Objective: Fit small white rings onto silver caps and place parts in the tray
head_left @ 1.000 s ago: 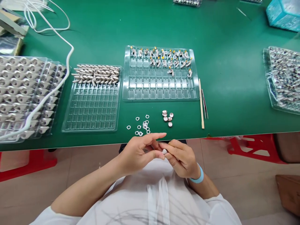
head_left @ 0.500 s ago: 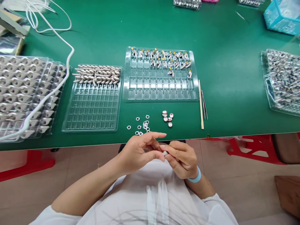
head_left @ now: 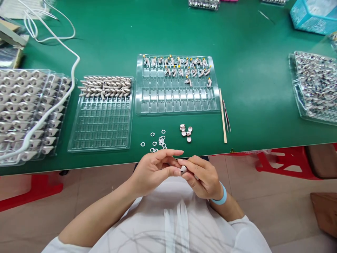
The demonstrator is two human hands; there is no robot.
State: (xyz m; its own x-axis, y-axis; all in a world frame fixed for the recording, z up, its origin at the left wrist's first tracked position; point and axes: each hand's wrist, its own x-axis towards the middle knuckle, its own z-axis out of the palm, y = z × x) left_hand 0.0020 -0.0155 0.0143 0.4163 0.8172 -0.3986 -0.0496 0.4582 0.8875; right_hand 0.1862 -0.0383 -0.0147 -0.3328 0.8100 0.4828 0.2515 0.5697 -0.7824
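A small white piece [head_left: 183,169] is up in the fingers, in front of the middle tray [head_left: 160,83], just past the table's edge. The right hand [head_left: 203,177] has its thumb and pointing finger pinched on it. The left hand [head_left: 154,172] is half open, with its pointing finger stuck out and its thumb tip right by the piece. I can't tell if it grips too.

Half a second ago, less of the piece showed. Now more of its round white side peeks out, with a dark spot on it. I think the fingers are turning it, so the work is still on this one piece.

Between the hands and the middle tray lie little white rings [head_left: 160,141] and some small round caps [head_left: 189,139]. They look just as they did. Right of the middle tray are a wooden stick [head_left: 223,117] and tweezers [head_left: 226,117]. Left of it is another tray [head_left: 100,149] with pale bits.
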